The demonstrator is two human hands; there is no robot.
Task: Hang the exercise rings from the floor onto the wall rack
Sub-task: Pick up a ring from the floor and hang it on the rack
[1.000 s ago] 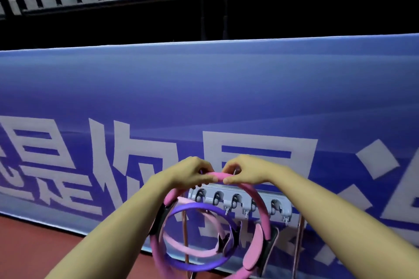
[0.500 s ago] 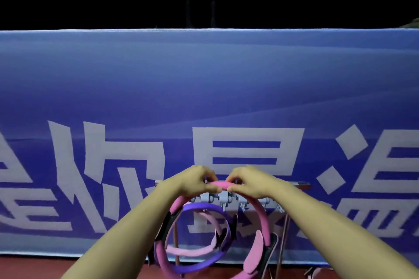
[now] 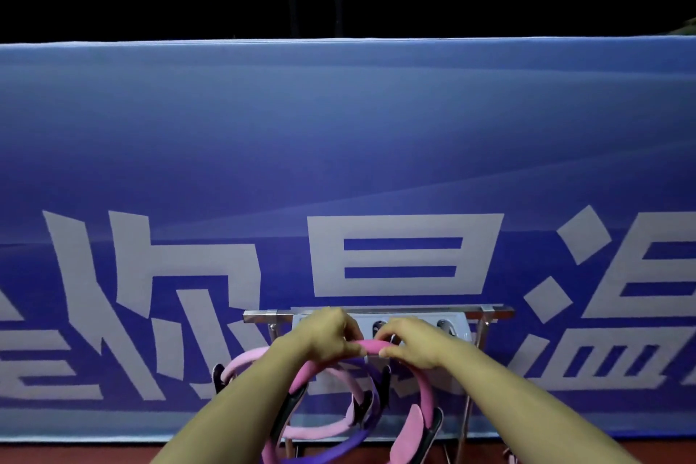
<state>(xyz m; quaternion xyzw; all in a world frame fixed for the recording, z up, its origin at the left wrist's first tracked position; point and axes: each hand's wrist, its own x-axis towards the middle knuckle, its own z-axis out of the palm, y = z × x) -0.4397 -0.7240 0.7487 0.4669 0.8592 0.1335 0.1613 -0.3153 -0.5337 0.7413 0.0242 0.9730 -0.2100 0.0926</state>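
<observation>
Blue banner wall [image 3: 339, 132] with large pale characters fills the view; red floor [image 3: 75, 452] shows as a strip along the bottom. Against the wall stands the rack [image 3: 497, 312]: a metal crossbar on thin legs with a pale hook plate [image 3: 457, 326] under it, its row of hooks facing out towards the person. As a holder, the rack seems to carry two rings already: a light pink ring [image 3: 248, 356] and a purple ring [image 3: 354, 439], overlapping; which hook each hangs on is hidden behind the hands. The hot pink ring [image 3: 371, 345] is in hand, upright, its plane roughly parallel to the wall, black side pads low on either side. Left hand [image 3: 331, 337] and right hand [image 3: 412, 345] both grip its top arc, fingers curled over the tube and thumbs beneath, knuckles nearly meeting at the crown. Key relation: the crown sits just in front of and slightly below the hook row, directly between the two hands, with neither hand clearly nearer the plate. Judgement: the next move needs the top arc lifted a little, pushed towards the wall and lowered over a free hook. Risk: snagging the rings already hung.
</observation>
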